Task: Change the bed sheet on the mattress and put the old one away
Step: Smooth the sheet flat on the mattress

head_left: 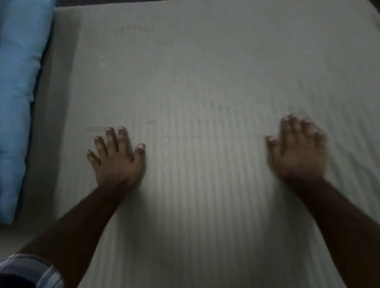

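Observation:
A pale bed sheet (205, 72) with faint stripes lies spread flat over the mattress and fills most of the view. My left hand (118, 156) rests palm down on the sheet at centre left, fingers straight and spread. My right hand (298, 154) lies palm down on the sheet at centre right, fingers extended; it is blurred. Both hands hold nothing.
A light blue pillow or bundle of cloth (18, 92) lies along the left edge of the bed. A dark strip (205, 1) runs past the sheet's far edge. A striped sleeve (30, 269) shows at the bottom left.

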